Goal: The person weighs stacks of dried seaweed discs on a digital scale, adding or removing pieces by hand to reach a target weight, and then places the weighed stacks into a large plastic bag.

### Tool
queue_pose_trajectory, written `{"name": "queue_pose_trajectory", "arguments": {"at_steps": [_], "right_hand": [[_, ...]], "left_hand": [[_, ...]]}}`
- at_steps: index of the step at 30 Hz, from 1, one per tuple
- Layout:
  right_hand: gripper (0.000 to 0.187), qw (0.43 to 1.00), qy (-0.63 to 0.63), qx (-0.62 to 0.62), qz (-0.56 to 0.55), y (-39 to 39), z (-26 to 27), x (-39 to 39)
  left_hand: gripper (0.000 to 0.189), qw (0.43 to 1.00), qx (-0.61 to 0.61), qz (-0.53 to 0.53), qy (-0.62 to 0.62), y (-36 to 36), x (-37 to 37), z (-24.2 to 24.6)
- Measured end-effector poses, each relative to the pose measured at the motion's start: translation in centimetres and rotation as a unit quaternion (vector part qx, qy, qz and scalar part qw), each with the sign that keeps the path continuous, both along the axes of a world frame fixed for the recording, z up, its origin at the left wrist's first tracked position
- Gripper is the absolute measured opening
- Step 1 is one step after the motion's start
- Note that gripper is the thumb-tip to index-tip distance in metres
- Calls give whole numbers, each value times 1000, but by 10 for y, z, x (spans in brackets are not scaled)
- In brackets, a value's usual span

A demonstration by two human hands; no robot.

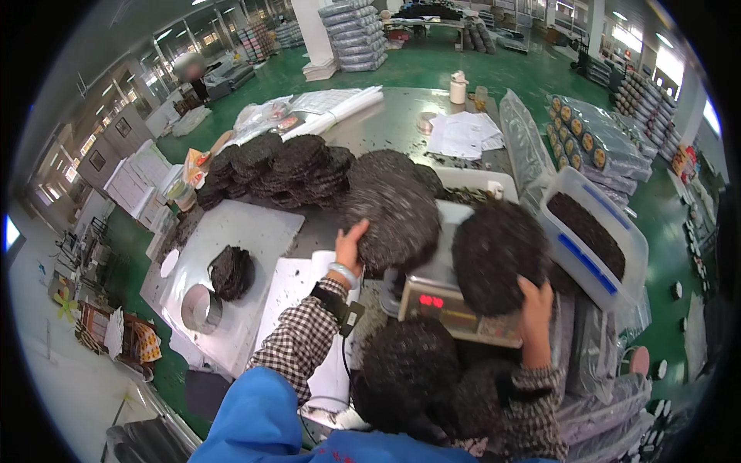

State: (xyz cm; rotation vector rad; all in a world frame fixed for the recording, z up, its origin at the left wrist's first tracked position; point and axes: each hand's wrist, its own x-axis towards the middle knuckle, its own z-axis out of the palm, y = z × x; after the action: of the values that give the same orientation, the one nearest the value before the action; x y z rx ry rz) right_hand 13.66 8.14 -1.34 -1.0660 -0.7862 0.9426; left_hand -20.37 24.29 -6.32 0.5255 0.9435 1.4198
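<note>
My left hand (349, 250) grips the near left edge of a round dark cake of dried leaf material, perhaps seaweed (399, 223). A second dark round cake (498, 254) is in my right hand (535, 309), held at its lower right edge above a digital bench scale (437, 307) with a lit red display. The cake hides much of the scale's pan. More dark cakes (408, 359) lie close to my body. Beyond my left hand, several stacks of such cakes (289, 168) stand on the metal table (399, 116).
At left, a white board (263, 223) carries a dark clump (231, 273) and a metal ring (201, 309). A clear plastic tub (634, 249) of dark flakes stands right, beside a white tray (506, 180). Papers (460, 133) and a bottle (458, 88) are at the back. A person (197, 81) is far off.
</note>
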Motion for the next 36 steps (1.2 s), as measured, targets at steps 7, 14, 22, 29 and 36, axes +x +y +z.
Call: {"name": "queue_pose_trajectory", "arguments": {"at_steps": [7, 14, 22, 29, 36], "right_hand": [[54, 987, 158, 0, 4, -58, -14, 7], [49, 984, 176, 4, 2, -87, -16, -9], [80, 991, 118, 13, 64, -113, -8, -45], [70, 962, 263, 46, -52, -155, -2, 6], [59, 978, 196, 33, -67, -169, -17, 33]], "left_hand": [[95, 994, 38, 66, -81, 179, -66, -18], [58, 899, 115, 167, 389, 96, -17, -56], [89, 741, 405, -264, 465, -195, 154, 84], [20, 844, 288, 24, 452, -191, 159, 88], [61, 633, 473, -275, 548, -168, 186, 37]]}}
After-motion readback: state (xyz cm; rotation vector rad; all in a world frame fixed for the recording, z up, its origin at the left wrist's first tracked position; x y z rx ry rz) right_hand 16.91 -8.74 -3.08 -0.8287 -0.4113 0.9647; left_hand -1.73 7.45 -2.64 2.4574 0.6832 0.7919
